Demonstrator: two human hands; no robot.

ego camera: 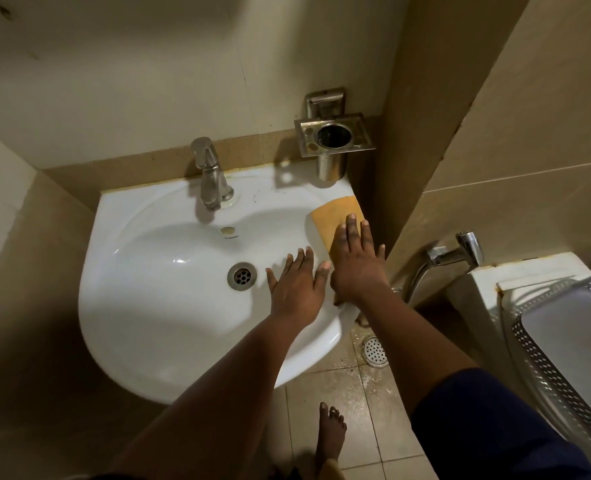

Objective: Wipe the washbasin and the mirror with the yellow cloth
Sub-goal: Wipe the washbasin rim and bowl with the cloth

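Observation:
The white washbasin [141,299] fills the middle of the view, with a steel tap [212,178] at its back and a drain [241,276] in the bowl. A yellow cloth [332,218] lies flat on the basin's right rim. My right hand [358,263] presses on the cloth with straight, spread fingers and covers its near half. My left hand [297,284] rests flat on the bowl's right slope beside it, fingers straight, its thumb close to my right hand. The mirror is out of view.
A steel tumbler holder [333,138] is fixed to the wall above the basin's back right corner. A tiled wall edge [425,202] stands close on the right. A toilet cistern [484,292] with a grey plastic basket [564,341] and a spray tap [460,251] are at right. A floor drain [375,351] lies below.

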